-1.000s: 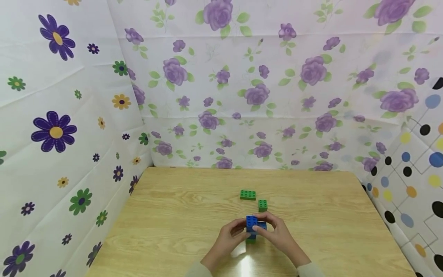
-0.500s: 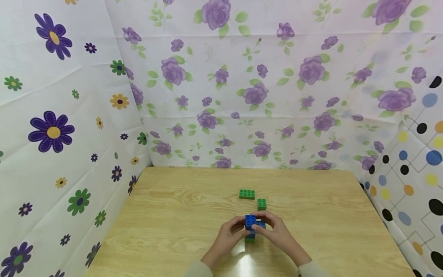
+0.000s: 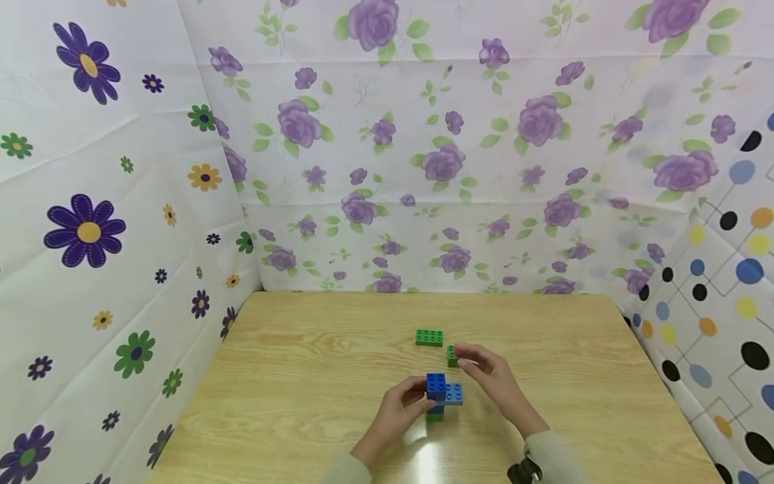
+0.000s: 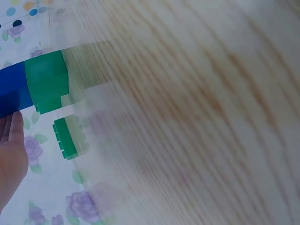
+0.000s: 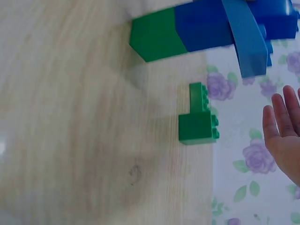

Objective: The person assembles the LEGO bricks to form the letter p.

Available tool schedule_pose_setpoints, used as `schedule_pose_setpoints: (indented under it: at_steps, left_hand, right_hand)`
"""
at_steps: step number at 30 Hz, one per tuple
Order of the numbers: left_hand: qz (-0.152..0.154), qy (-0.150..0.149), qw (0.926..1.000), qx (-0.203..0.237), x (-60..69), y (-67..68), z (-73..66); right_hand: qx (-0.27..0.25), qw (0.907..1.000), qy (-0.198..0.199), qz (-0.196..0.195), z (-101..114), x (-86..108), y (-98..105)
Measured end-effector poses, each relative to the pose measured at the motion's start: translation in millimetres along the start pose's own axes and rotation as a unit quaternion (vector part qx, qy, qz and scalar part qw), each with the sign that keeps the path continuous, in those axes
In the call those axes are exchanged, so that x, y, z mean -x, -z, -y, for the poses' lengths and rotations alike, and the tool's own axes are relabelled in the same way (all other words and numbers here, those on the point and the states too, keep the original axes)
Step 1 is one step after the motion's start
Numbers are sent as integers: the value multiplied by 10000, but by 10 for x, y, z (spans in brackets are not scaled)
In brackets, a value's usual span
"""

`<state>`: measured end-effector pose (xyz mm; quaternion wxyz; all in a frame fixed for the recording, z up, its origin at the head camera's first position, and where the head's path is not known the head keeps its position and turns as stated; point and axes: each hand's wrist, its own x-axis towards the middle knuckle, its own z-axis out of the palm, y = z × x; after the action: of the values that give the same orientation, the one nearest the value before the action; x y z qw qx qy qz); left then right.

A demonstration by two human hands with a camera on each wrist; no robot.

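An upright stack of toy building bricks (image 3: 435,383) has a dark blue brick on top, a light blue brick (image 3: 453,394) jutting out to the right, another dark blue brick below, and a green brick (image 5: 158,36) at the bottom. My left hand (image 3: 394,411) grips the stack from the left, thumb in front and fingers behind. My right hand (image 3: 500,384) hangs above the table, partly covering a small green brick (image 3: 451,356) in the head view. The right wrist view shows its fingers (image 5: 283,115) extended, apart from that brick and holding nothing.
A longer green brick (image 3: 429,337) lies behind the small one on the wooden table (image 3: 314,376). Flower-patterned cloth (image 3: 387,168) hangs behind the table and at the left; a dotted cloth (image 3: 713,336) stands at the right.
My right hand has let go of the stack and moved back and slightly right, towards the small green brick. The left hand keeps its grip on the stack. The head view has shifted slightly.
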<state>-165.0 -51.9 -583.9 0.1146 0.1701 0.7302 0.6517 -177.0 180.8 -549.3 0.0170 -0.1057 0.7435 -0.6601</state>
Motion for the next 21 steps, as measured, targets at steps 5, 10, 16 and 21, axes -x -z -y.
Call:
schedule_pose_setpoints:
  at_steps: [5,10,16,21]
  left_hand:
    - [-32,71,10000,-30,-4,3,7]
    - [-11,62,10000,11,2,12,-19]
    - [-6,72,10000,35,-2,7,-12]
    - [-42,129,9999,107,-2,4,-16]
  right_hand:
    - [167,9996,104,-220,-90,-168,75]
    - [424,9986,-142,-271,-240,-319,134]
    - [602,9969,-476,-162,-473,-416,203]
    - [558,9954,-776,-114,-585,-439,211]
